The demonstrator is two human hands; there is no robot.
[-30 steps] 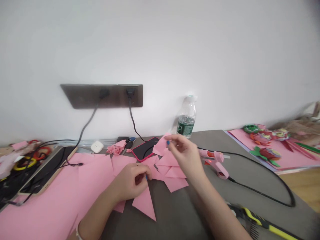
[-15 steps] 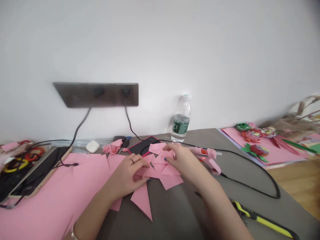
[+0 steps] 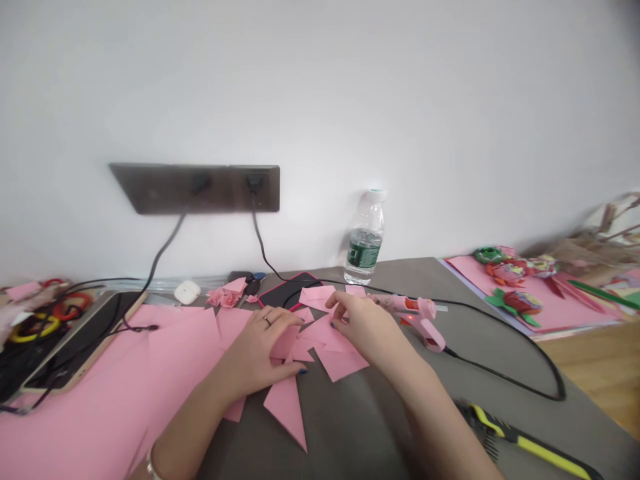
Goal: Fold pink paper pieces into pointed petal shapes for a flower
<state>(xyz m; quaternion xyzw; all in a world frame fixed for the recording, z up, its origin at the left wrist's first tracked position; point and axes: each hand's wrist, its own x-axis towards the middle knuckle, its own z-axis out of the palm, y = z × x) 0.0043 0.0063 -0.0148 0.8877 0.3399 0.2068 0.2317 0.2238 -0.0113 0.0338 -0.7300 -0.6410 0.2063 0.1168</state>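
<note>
Several pink paper triangles and scraps lie overlapped on the grey tabletop, with one long pink triangle (image 3: pixel 285 415) pointing toward me and a wider pink piece (image 3: pixel 341 364) beside it. My left hand (image 3: pixel 260 348) lies over the pile, its fingers and thumb around a small pink piece (image 3: pixel 286 343). My right hand (image 3: pixel 363 327) rests at the pile's far right, fingertips down on a pink piece (image 3: pixel 324 331). Part of the pile is hidden under both hands. A large pink sheet (image 3: pixel 105 393) stretches left of my left hand.
Behind the paper lie a phone (image 3: pixel 287 291) and a small pink paper rose (image 3: pixel 223 298). A pink glue gun (image 3: pixel 420 318) stands right of my right hand, its black cord curving forward. A water bottle (image 3: pixel 365 239) stands by the wall. Paper flowers (image 3: pixel 515 293) lie on a pink board.
Both hands have come down from above the pile and now rest on the pink pieces. The pieces have shifted slightly under them, and the view has moved a little.
</note>
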